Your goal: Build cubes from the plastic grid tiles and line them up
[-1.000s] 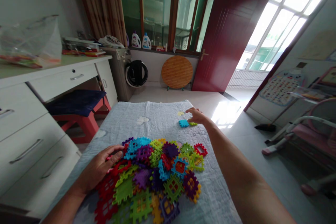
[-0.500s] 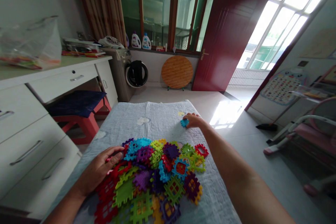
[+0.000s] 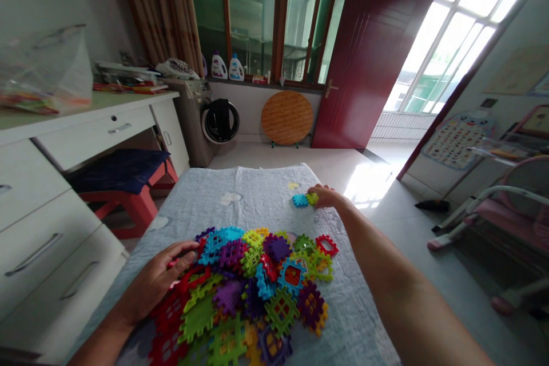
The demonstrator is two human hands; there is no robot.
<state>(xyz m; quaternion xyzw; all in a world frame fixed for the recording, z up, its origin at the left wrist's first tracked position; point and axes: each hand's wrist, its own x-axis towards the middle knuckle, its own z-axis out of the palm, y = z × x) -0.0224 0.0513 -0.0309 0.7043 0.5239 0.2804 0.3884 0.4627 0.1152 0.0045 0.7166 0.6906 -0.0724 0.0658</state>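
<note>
Toward the far right of the cloth-covered table, my right hand (image 3: pixel 325 195) has its fingers closed on a small yellow-green interlocking tile (image 3: pixel 312 199). A light blue interlocking tile (image 3: pixel 300 201) lies right beside it, its edge meeting the green one; whether they are joined I cannot tell. My left hand (image 3: pixel 165 271) rests at the left edge of a heap of colourful toothed tiles (image 3: pixel 234 296). Its fingers are stretched out over the red tiles (image 3: pixel 201 247) there, and some of what lies under the palm is hidden.
The table wears a pale blue cloth (image 3: pixel 257 191). On the left stand a white desk (image 3: pixel 38 206) and a red stool (image 3: pixel 143 211) with a dark top. A pink-seated chair (image 3: pixel 510 220) stands at the right; a round wooden tabletop (image 3: pixel 287 117) leans by the far wall.
My right hand has shifted slightly right off the blue tile, which now shows fully, and a yellow-green tile has come into view at its fingers. My left hand stays by the heap.
</note>
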